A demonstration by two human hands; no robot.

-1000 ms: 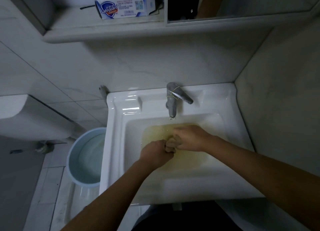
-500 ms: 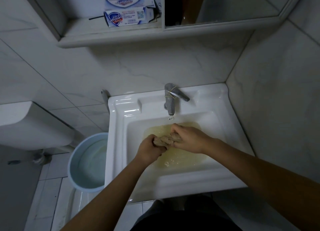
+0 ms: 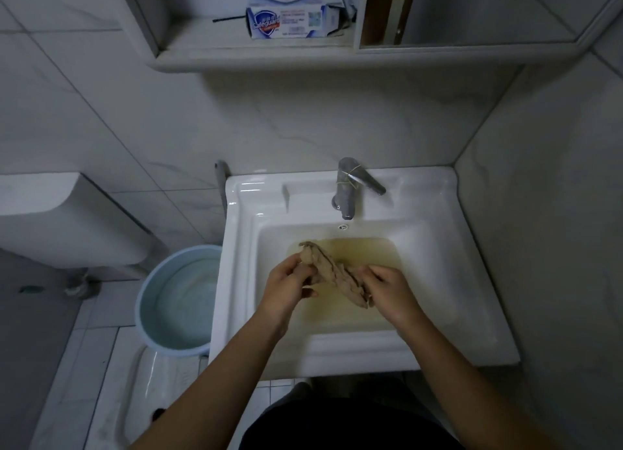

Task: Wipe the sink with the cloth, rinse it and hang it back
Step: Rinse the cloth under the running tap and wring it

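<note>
A brownish cloth [image 3: 332,272], twisted into a rope, stretches diagonally over the white sink [image 3: 242,247]. My left hand [image 3: 286,289] grips its upper left end and my right hand [image 3: 391,293] grips its lower right end. Both hands are over the basin, which holds yellowish murky water [image 3: 367,252]. The metal faucet [image 3: 349,188] stands at the back rim, with no water stream visible from its spout.
A light blue bucket [image 3: 175,298] with water stands on the floor left of the sink. A toilet tank [image 3: 50,220] is further left. A shelf [image 3: 236,55] above holds a soap box [image 3: 290,21]. A tiled wall closes in on the right.
The cloth was bunched tightly between my two fists; now my hands have drawn apart and the twisted cloth is stretched out longer between them.
</note>
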